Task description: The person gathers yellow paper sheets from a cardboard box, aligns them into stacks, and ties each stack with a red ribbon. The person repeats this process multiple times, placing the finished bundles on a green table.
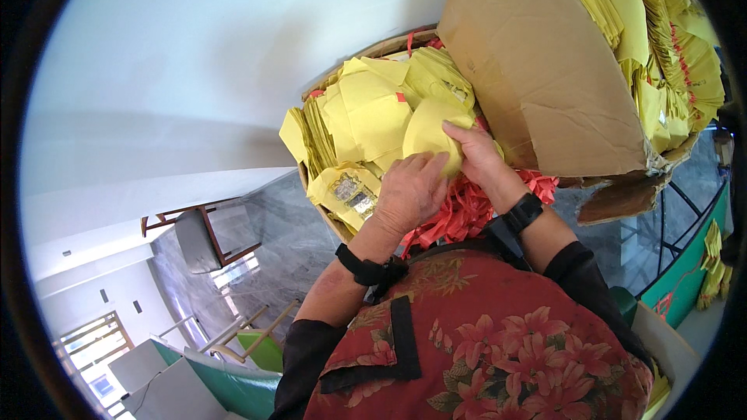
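A sheaf of yellow paper [435, 128] is bent in my right hand [481, 154], the thumb on top near its right edge. My left hand [413, 189] lies against the lower edge of this paper, its fingers slightly blurred and its thumb hidden. Whether the left fingers grip the sheaf cannot be told. Below both hands is an open cardboard box [335, 221] filled with stacks of yellow paper [365, 108]. One yellow sheet [347, 186] bears a dark and silvery print. A tangle of red strips [467, 204] hangs at the box's near side.
A large cardboard flap [537, 64] rises right of my hands. Beyond it are more bundles of yellow paper [665, 70] bound with red. A white wall [175, 58] stands behind the box. A dark-seated chair [201, 239] and a green-topped table [683, 286] are farther off.
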Available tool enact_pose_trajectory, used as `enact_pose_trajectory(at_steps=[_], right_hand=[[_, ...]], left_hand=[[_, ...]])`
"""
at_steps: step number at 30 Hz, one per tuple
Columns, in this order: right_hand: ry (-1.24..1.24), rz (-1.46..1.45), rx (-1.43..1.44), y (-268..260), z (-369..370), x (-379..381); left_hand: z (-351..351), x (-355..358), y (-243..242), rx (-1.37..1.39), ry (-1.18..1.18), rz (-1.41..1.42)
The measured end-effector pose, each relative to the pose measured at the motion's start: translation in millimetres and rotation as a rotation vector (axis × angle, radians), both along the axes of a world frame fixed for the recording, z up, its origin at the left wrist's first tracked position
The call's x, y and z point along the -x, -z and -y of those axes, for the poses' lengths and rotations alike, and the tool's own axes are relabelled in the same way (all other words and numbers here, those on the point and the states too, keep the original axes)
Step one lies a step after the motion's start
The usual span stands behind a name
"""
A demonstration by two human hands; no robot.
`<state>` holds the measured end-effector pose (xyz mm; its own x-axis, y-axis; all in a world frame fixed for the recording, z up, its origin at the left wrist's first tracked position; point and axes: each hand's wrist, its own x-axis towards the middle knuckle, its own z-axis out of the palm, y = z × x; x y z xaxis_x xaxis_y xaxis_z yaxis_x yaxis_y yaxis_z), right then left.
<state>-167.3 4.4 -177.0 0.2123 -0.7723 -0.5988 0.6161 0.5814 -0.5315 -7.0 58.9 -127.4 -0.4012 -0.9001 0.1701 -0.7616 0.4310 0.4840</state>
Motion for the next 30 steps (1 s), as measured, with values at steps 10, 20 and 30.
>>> enact_pose_trajectory(at_steps=[10, 20, 30], right_hand=[[-0.041, -0.223, 0.070, 1.6, -22.4, 32.0], [-0.087, -0.130, 0.056, 1.6, -41.8, 41.2], [-0.108, -0.092, 0.048, -4.2, -26.8, 38.8]], left_hand=[[86.9, -11.3, 20.2, -0.330, -0.485, 0.350], [120.4, 22.4, 38.4, -0.485, -0.661, 0.654], [102.5, -47.0, 19.0, -0.313, -0.533, 0.063]])
